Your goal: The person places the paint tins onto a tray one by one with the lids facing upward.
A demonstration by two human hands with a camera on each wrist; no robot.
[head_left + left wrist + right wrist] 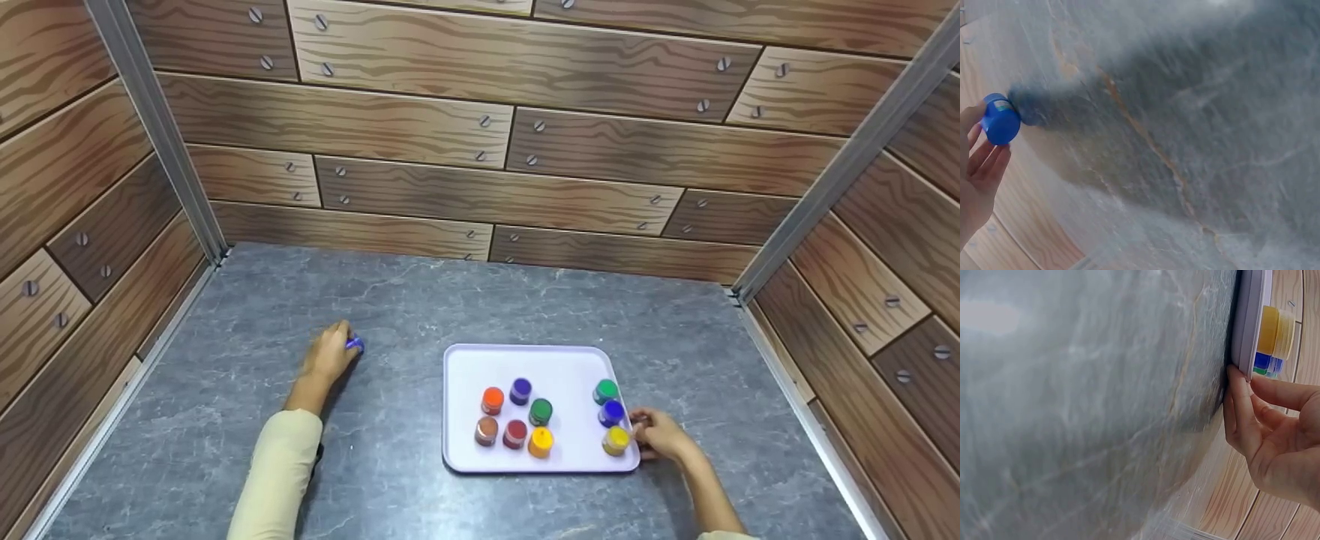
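A: Hands?
B: My left hand (330,354) grips a blue jar (1000,119) over the table (390,300), left of the tray (555,364).
A: Right hand (660,435)?
B: Fingers relaxed, touching the tray edge beside the yellow jar (616,440).

A tray (540,364) lies right of centre on the tabletop (420,300) with six jars (516,416) clustered at its near left and three jars (611,416) in a row along its right edge, while a lone jar (355,344) sits well left.
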